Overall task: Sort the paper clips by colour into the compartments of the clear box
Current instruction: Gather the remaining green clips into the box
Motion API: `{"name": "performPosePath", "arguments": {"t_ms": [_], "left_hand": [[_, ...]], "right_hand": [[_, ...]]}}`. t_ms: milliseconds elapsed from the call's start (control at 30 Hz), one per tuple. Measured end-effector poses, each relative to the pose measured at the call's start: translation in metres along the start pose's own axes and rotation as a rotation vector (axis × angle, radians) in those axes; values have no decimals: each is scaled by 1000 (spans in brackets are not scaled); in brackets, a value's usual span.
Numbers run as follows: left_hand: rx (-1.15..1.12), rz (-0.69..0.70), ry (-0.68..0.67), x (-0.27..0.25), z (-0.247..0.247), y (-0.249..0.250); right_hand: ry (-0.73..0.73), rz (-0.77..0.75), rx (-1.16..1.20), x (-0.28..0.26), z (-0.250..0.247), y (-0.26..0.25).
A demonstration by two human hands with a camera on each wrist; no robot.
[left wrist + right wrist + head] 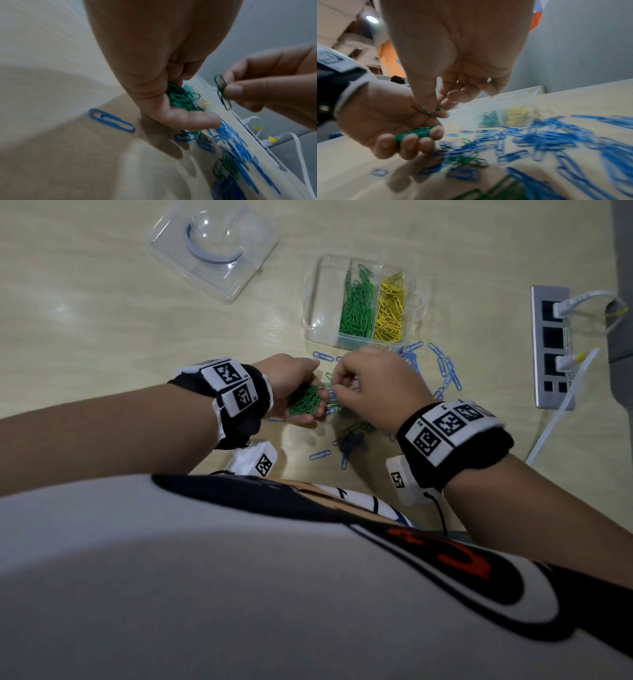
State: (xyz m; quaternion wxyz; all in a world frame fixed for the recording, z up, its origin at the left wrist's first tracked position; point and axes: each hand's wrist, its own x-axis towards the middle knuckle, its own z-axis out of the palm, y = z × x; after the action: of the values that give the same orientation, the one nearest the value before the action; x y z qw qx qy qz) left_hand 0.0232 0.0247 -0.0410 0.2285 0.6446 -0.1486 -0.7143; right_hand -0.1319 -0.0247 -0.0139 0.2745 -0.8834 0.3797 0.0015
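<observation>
The clear box (323, 302) lies ahead on the wooden table: its left compartment is bare, the middle one holds green clips (356, 302) and the right one yellow clips (388, 309). My left hand (313, 392) is cupped palm-up round a bunch of green clips (181, 98) just above the table. Right beside it, my right hand (337, 392) pinches a couple of green clips (221, 89) between thumb and fingertips (447, 102). Blue clips (547, 138) lie scattered below and to the right, with some loose green clips (467, 159) among them.
A clear plastic lid (214, 248) lies at the far left. A grey socket panel (551, 347) with white cables plugged in sits at the right. A single blue clip (111, 120) lies left of my left hand. The table's near edge is against my body.
</observation>
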Motion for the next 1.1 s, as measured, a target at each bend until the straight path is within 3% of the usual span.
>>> {"name": "performPosePath", "arguments": {"t_ms": [100,200,367,733,833,967,1100], "left_hand": [[-13,24,-30,-3,3,1],[-12,-6,-54,-5,3,1],[5,-22,-11,-3,-2,-2],[6,-17,12,-2,-4,-4],[-5,-14,2,-1,-4,-5],[1,15,5,-1,-1,-8],[12,56,39,-5,0,-8]], "right_hand": [[-7,-95,45,2,3,-12],[59,-22,71,3,6,-2],[-189,68,-359,-2,15,20],[-234,127,-442,1,20,21],[-173,136,-353,0,17,16],[-69,48,2,1,11,-8],[-54,-29,77,3,7,-22]]}}
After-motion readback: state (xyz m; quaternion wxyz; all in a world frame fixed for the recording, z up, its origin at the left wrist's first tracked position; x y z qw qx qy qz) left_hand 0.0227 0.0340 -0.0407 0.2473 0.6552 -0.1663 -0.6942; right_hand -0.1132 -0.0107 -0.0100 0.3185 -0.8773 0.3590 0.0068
